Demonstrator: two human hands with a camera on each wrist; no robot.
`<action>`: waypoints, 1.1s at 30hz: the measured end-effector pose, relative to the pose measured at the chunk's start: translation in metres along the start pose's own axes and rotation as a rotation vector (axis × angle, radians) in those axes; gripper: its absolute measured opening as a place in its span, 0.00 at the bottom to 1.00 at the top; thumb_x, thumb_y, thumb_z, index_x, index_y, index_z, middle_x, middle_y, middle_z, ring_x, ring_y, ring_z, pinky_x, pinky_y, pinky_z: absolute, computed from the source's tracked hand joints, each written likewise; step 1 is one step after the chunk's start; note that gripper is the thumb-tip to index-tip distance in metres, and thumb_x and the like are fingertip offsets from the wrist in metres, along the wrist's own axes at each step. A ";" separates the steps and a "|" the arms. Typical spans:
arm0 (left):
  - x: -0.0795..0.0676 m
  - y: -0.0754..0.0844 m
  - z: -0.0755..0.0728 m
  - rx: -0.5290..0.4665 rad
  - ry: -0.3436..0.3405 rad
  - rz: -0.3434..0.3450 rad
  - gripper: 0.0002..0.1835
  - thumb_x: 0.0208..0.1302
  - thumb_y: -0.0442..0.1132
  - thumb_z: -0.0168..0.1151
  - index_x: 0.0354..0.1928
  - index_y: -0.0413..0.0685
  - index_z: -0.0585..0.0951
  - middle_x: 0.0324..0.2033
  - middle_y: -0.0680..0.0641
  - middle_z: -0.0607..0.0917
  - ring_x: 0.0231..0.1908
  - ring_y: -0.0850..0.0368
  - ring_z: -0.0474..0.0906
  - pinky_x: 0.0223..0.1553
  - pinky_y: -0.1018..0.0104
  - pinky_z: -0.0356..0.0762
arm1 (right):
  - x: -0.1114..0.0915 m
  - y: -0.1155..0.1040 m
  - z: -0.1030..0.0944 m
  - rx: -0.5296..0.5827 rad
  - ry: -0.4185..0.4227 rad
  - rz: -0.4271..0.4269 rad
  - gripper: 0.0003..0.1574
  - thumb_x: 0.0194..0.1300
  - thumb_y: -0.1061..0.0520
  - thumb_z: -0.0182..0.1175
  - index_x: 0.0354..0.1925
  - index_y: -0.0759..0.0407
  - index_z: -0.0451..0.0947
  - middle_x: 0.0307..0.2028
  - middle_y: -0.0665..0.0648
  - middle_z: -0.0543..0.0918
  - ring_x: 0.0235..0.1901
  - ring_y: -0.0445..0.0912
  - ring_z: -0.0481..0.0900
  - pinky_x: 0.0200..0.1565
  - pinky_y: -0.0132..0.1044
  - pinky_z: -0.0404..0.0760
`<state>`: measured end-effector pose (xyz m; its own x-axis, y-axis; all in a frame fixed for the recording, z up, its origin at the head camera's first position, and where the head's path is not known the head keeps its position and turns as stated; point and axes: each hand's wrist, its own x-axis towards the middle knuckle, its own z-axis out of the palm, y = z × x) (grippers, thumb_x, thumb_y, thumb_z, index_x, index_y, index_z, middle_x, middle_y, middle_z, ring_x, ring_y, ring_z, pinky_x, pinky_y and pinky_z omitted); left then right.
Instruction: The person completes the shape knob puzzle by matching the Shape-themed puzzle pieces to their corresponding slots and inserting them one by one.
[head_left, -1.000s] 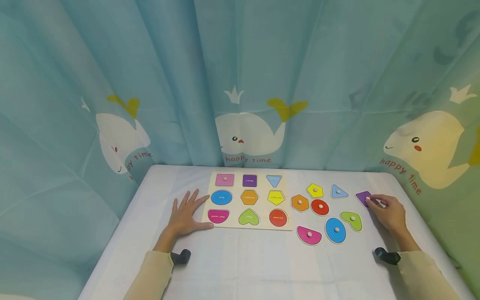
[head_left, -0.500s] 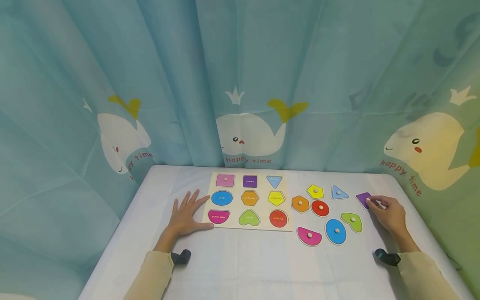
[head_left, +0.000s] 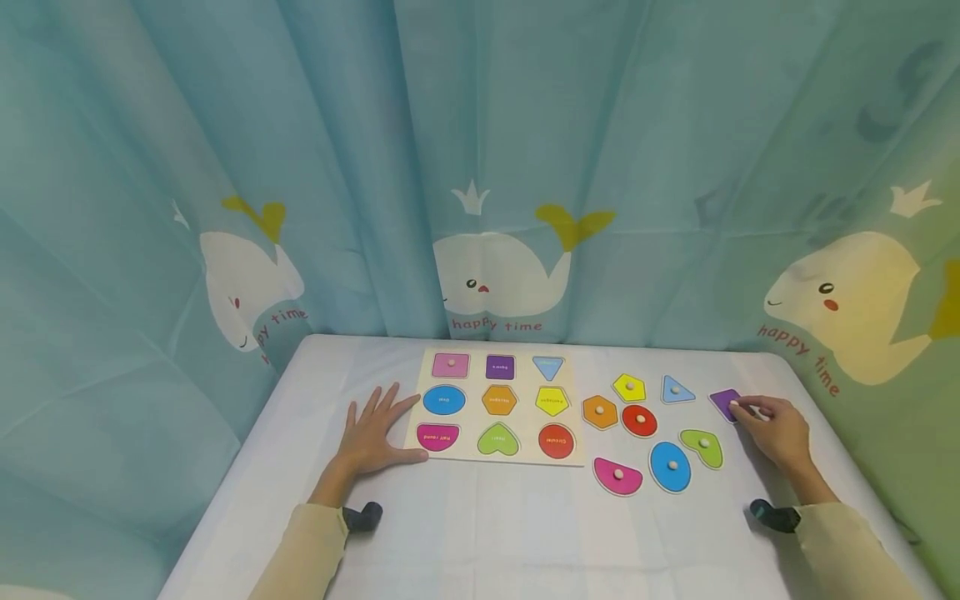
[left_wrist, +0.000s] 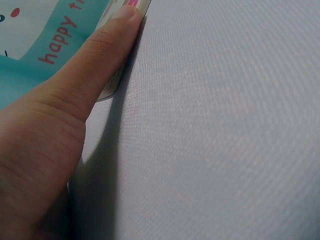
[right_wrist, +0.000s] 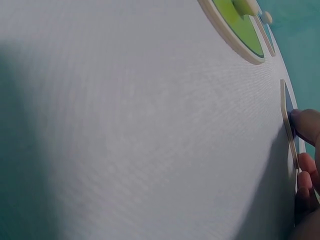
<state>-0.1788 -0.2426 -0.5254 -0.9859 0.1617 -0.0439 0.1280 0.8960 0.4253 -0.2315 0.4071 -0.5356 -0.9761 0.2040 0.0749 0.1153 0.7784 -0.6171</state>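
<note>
Head view: your right hand (head_left: 782, 431) pinches the purple square (head_left: 723, 402), which lies far to the right of the puzzle board (head_left: 526, 423) your spread left hand (head_left: 372, 437) touches.

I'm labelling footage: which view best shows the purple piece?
The head view: it sees most of the purple piece from above. The right wrist view has it nearly edge-on; the left wrist view lacks it.

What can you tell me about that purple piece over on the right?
The purple piece is flat and four-sided, with a pale, wood-like edge. It sits askew toward the right of the white table. The right hand pinches it, hiding part, so any knob is hard to make out. Whether it lies fully flat, I can't tell.
</note>
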 end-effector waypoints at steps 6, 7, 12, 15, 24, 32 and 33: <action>0.000 -0.002 0.001 0.003 0.002 -0.005 0.57 0.46 0.71 0.73 0.77 0.58 0.67 0.80 0.39 0.54 0.79 0.32 0.39 0.70 0.23 0.29 | 0.004 -0.005 0.001 0.005 0.015 -0.031 0.24 0.74 0.53 0.61 0.54 0.73 0.80 0.58 0.81 0.73 0.56 0.76 0.71 0.56 0.72 0.67; 0.000 -0.002 0.001 0.001 0.003 -0.006 0.57 0.46 0.71 0.73 0.77 0.58 0.67 0.80 0.39 0.54 0.79 0.32 0.39 0.70 0.23 0.29 | 0.004 -0.006 0.000 0.006 0.010 -0.026 0.24 0.74 0.53 0.61 0.54 0.74 0.80 0.58 0.81 0.73 0.57 0.76 0.70 0.56 0.72 0.67; 0.000 -0.002 0.001 -0.001 0.002 -0.006 0.57 0.46 0.71 0.73 0.77 0.57 0.67 0.80 0.38 0.54 0.79 0.32 0.40 0.70 0.23 0.29 | 0.007 -0.010 -0.003 0.011 -0.045 0.061 0.27 0.75 0.50 0.60 0.58 0.73 0.78 0.59 0.81 0.71 0.58 0.75 0.68 0.57 0.73 0.67; 0.001 -0.001 0.001 0.001 -0.003 -0.006 0.57 0.46 0.71 0.73 0.77 0.57 0.67 0.80 0.38 0.54 0.79 0.32 0.39 0.70 0.23 0.29 | 0.008 -0.012 -0.007 0.016 -0.076 0.076 0.29 0.76 0.47 0.58 0.59 0.72 0.77 0.60 0.81 0.71 0.58 0.75 0.66 0.57 0.73 0.67; 0.002 0.000 0.001 0.007 0.001 -0.003 0.56 0.46 0.70 0.74 0.77 0.57 0.67 0.80 0.38 0.54 0.79 0.32 0.39 0.70 0.23 0.29 | 0.018 -0.031 -0.020 0.008 -0.081 -0.060 0.32 0.76 0.44 0.59 0.60 0.71 0.78 0.59 0.80 0.74 0.56 0.75 0.71 0.53 0.72 0.72; 0.001 -0.002 0.003 -0.006 0.013 0.005 0.56 0.45 0.71 0.74 0.77 0.58 0.67 0.80 0.38 0.55 0.79 0.31 0.40 0.70 0.22 0.29 | 0.027 -0.066 -0.017 0.004 -0.082 -0.130 0.29 0.75 0.46 0.60 0.58 0.69 0.80 0.61 0.79 0.73 0.57 0.74 0.71 0.54 0.72 0.73; 0.000 -0.002 0.003 -0.009 0.017 0.005 0.57 0.45 0.71 0.74 0.77 0.58 0.67 0.80 0.38 0.55 0.79 0.31 0.40 0.70 0.23 0.29 | 0.028 -0.071 -0.016 0.010 -0.082 -0.133 0.28 0.75 0.46 0.60 0.58 0.69 0.80 0.61 0.78 0.73 0.58 0.74 0.71 0.55 0.72 0.73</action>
<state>-0.1790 -0.2428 -0.5293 -0.9870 0.1587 -0.0267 0.1315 0.8913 0.4338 -0.2644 0.3667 -0.4774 -0.9945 0.0498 0.0925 -0.0176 0.7890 -0.6141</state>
